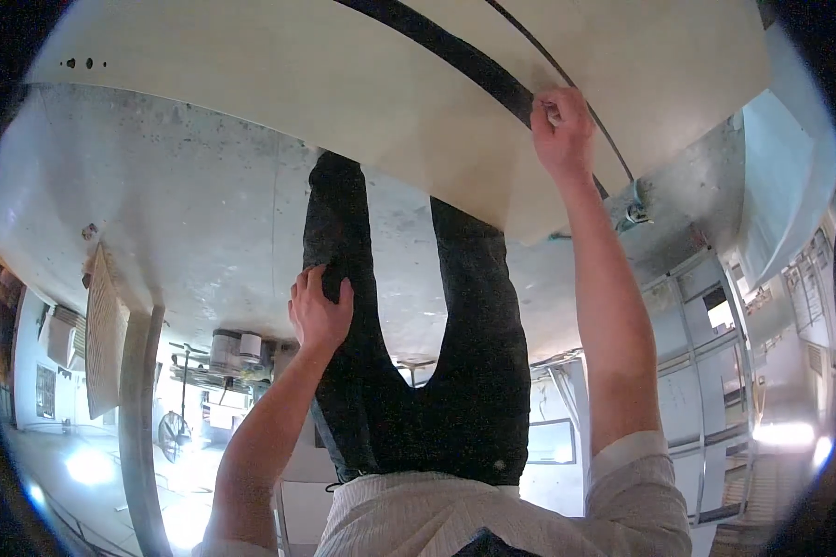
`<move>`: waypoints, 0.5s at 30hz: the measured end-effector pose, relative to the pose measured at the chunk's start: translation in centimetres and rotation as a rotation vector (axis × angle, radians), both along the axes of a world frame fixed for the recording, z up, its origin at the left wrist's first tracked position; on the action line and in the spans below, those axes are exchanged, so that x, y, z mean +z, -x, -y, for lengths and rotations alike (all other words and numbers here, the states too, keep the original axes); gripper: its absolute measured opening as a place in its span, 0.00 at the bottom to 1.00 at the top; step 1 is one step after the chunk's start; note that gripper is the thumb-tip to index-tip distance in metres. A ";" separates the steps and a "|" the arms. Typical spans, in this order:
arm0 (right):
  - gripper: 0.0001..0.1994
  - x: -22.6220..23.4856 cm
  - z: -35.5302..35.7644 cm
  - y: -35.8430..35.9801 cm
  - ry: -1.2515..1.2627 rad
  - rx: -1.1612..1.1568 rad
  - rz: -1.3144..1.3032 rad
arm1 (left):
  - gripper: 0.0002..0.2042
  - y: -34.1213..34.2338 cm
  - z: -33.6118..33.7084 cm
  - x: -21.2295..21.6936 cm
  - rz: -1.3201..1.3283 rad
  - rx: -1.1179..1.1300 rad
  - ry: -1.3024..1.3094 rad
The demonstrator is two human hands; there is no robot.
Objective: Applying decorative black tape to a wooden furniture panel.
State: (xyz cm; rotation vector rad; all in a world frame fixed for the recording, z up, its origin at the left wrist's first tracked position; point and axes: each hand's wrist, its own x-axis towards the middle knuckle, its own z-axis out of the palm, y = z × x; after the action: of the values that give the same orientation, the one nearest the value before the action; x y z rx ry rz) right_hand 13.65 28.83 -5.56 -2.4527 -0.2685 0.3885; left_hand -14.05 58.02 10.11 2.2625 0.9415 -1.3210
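Observation:
A wide beige board (pixel 418 121) stretches across the upper part of the head view. A broad dark strip (pixel 437 42) curves over it, with a thinner dark line (pixel 539 46) to its right. My right hand (pixel 563 132) is on the board beside the broad strip, fingers curled in and thumb closed toward them. Whatever lies inside that grip is too small or hidden to name. My left hand (pixel 321 304) rests on my dark trousers (pixel 339 223) at the left leg, thumb apart from the fingers, holding nothing.
Small dark holes (pixel 89 64) mark the board's left end. Beneath it spreads a stained grey floor (pixel 204 204). A bluish cord-like tangle (pixel 634 212) lies past the board's right edge. Metal frames (pixel 706 343) stand at right, a pale panel (pixel 111 325) and containers (pixel 232 349) at left.

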 end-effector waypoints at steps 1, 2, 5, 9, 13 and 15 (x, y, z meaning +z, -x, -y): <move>0.05 -0.1 0.2 -0.1 0.042 0.035 0.018 | 0.22 0.1 0.0 0.0 -0.001 0.003 -0.001; 0.05 -0.2 0.3 -0.2 0.083 0.070 0.036 | 0.22 0.2 0.1 -0.1 0.003 0.007 -0.009; 0.05 -0.4 0.6 -0.3 0.072 0.078 0.021 | 0.22 0.1 0.2 -0.4 0.018 0.008 -0.016; 0.05 -0.1 1.2 -0.5 0.075 0.101 -0.009 | 0.21 -0.1 0.1 -0.1 0.022 0.013 -0.009; 0.05 0.3 1.3 0.0 0.034 0.126 0.050 | 0.22 0.0 0.0 -0.2 0.033 -0.013 -0.018; 0.05 0.5 1.0 0.3 0.019 0.039 -0.026 | 0.22 -0.2 0.0 -0.2 0.013 -0.002 -0.018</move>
State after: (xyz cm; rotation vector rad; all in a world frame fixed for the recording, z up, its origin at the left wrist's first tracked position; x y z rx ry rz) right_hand 13.33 27.81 -5.02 -2.4623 -0.3030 0.4408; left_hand -13.88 58.06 9.96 2.2832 0.9510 -1.3021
